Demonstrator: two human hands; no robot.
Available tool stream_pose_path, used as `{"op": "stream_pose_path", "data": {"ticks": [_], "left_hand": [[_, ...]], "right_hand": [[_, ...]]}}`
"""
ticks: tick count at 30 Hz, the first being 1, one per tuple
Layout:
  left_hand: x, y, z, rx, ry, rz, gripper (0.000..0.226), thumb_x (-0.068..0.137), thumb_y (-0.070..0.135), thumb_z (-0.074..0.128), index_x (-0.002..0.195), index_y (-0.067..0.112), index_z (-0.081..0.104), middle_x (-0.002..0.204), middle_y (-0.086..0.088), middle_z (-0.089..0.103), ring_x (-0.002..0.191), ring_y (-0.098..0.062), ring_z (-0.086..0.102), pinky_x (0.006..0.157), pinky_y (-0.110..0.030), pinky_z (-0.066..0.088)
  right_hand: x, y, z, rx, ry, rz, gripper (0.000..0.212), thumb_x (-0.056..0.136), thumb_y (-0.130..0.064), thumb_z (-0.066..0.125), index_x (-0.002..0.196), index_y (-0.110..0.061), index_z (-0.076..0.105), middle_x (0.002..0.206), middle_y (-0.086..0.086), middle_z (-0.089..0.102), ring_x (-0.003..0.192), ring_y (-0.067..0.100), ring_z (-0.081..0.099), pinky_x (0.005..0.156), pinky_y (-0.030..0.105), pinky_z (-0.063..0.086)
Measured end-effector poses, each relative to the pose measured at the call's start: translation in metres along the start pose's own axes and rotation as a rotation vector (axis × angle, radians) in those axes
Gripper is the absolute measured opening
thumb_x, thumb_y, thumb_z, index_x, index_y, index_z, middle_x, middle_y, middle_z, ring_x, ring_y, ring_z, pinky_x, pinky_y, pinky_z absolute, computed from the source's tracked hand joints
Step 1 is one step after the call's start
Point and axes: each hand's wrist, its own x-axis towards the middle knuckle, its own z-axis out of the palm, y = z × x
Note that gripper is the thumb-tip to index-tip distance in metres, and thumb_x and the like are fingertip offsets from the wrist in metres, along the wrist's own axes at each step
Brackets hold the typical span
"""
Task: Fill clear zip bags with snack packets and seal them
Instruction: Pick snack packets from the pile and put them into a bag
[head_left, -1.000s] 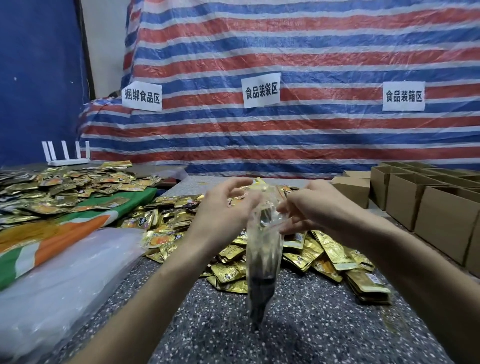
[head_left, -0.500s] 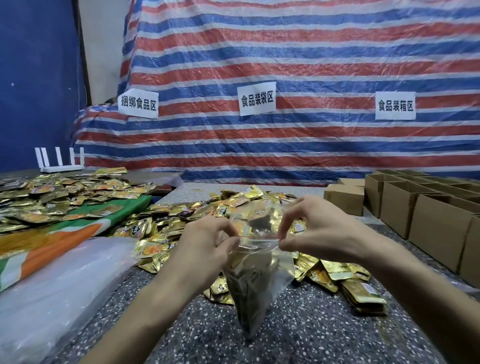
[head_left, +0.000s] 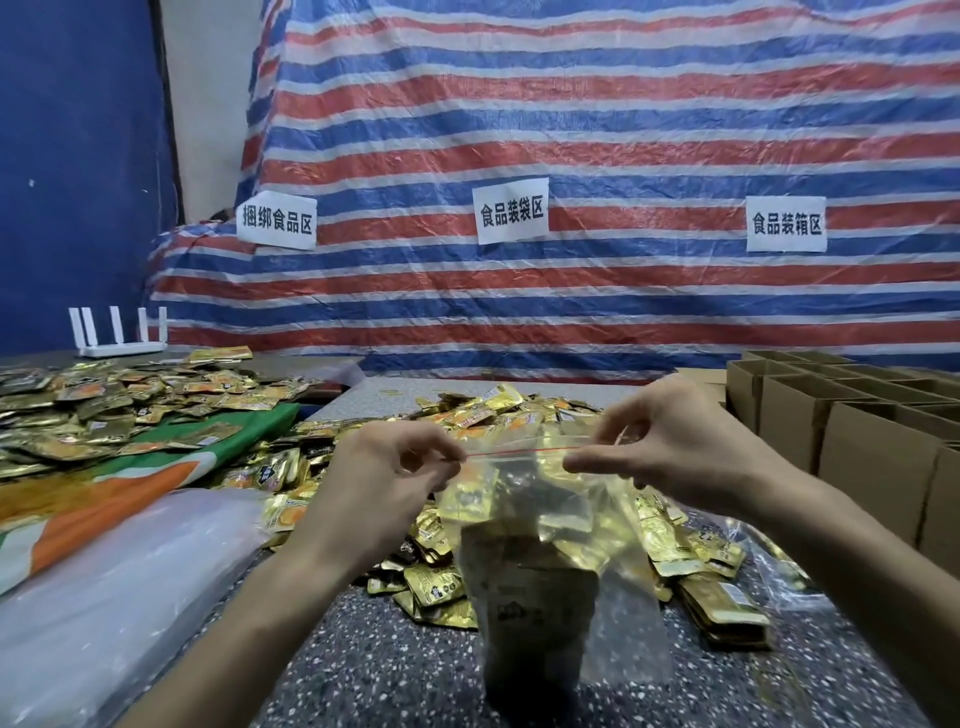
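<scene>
1. The clear zip bag (head_left: 613, 540) hangs upright over the speckled table (head_left: 389, 675), in the centre foreground, with snack packets (head_left: 530, 613) stacked inside.
2. Its red zip strip (head_left: 519, 452) runs level between both hands.
3. The left hand (head_left: 395, 483) pinches the strip's left end between thumb and forefinger.
4. The right hand (head_left: 670, 441) pinches the strip near its right end.
5. A pile of loose gold packets (head_left: 441, 582) lies just behind the bag.
6. Open cardboard boxes (head_left: 857, 431) stand at the right.
</scene>
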Motion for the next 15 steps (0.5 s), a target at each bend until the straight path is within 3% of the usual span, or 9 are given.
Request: {"op": "stream_pose_path", "data": {"ticks": [2, 4, 6, 11, 15], "left_hand": [[0.0, 0.0, -0.003, 0.008, -0.008, 0.008, 0.013, 0.082, 0.015, 0.079, 0.083, 0.028, 0.078, 0.076, 0.014, 0.071, 0.072, 0.001, 0.063, 0.059, -0.011, 0.046], [0.002, 0.0, -0.007, -0.025, -0.01, -0.006, 0.014, 0.08, 0.013, 0.08, 0.084, 0.026, 0.078, 0.074, 0.011, 0.073, 0.072, -0.001, 0.066, 0.058, -0.012, 0.048], [0.003, 0.0, -0.012, -0.123, -0.032, -0.053, 0.017, 0.078, 0.009, 0.081, 0.087, 0.023, 0.077, 0.077, 0.006, 0.075, 0.073, -0.006, 0.07, 0.06, -0.015, 0.053], [0.001, 0.001, -0.019, -0.289, -0.094, -0.164, 0.024, 0.078, 0.004, 0.079, 0.097, 0.019, 0.075, 0.086, 0.0, 0.077, 0.078, -0.012, 0.073, 0.066, -0.016, 0.055], [0.001, -0.003, -0.018, -0.127, -0.131, -0.196, 0.007, 0.083, 0.016, 0.076, 0.086, 0.022, 0.077, 0.084, 0.006, 0.076, 0.075, -0.006, 0.069, 0.063, -0.015, 0.052]], "right_hand": [[-0.002, 0.002, -0.003, -0.013, -0.046, -0.011, 0.027, 0.067, -0.044, 0.081, 0.078, -0.019, 0.077, 0.069, -0.011, 0.072, 0.064, -0.002, 0.065, 0.054, 0.017, 0.052], [-0.003, 0.006, -0.009, -0.032, -0.089, -0.028, 0.011, 0.078, -0.022, 0.081, 0.088, -0.02, 0.078, 0.086, -0.008, 0.074, 0.08, 0.002, 0.067, 0.073, 0.028, 0.059], [-0.006, 0.008, -0.015, 0.001, -0.106, -0.024, 0.018, 0.084, -0.007, 0.072, 0.093, -0.021, 0.078, 0.09, -0.006, 0.073, 0.085, 0.008, 0.067, 0.079, 0.034, 0.059], [-0.009, 0.016, -0.019, 0.097, -0.085, -0.035, 0.015, 0.088, -0.011, 0.07, 0.091, -0.023, 0.079, 0.085, -0.01, 0.074, 0.078, 0.014, 0.07, 0.072, 0.031, 0.06], [-0.009, 0.02, -0.016, 0.173, 0.001, -0.038, 0.015, 0.081, -0.015, 0.072, 0.09, -0.026, 0.077, 0.089, -0.008, 0.075, 0.08, 0.012, 0.071, 0.074, 0.028, 0.06]]}}
